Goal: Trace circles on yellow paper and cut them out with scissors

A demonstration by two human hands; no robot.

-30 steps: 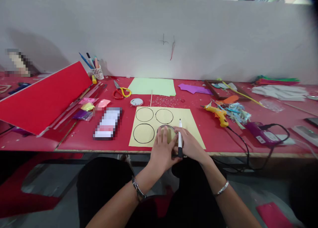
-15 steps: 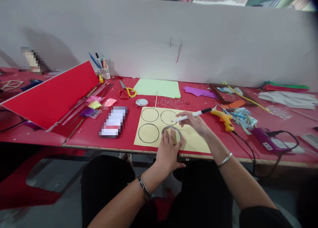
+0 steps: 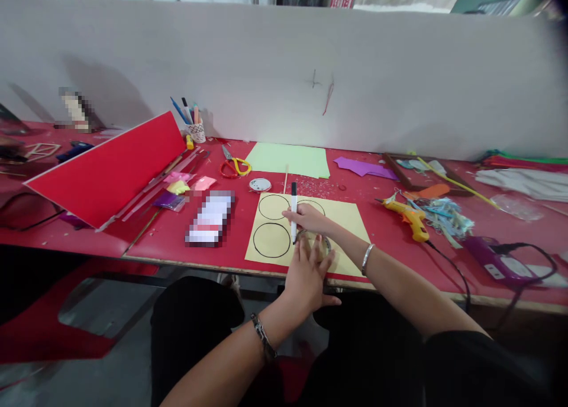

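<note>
A pale yellow sheet (image 3: 348, 217) lies on the red table near its front edge, with black circles (image 3: 271, 239) drawn on it. My left hand (image 3: 307, 274) presses flat on a round clear lid (image 3: 325, 245) at the sheet's lower middle. My right hand (image 3: 310, 219) reaches across from the right and holds a black-and-white marker (image 3: 293, 207) upright, its tip down at the lid's left rim. Both wrists wear bracelets.
A red board (image 3: 110, 170) leans at the left, beside a pen cup (image 3: 196, 130), scissors (image 3: 233, 165) and small coloured packets (image 3: 180, 187). A green sheet (image 3: 288, 158) lies behind. A yellow glue gun (image 3: 410, 216), paper scraps and a purple device with cable (image 3: 492, 259) sit at the right.
My right hand swung the marker from the lid's right side out over the sheet, then back to the lid's left rim, upright. My left hand stayed on the lid.
</note>
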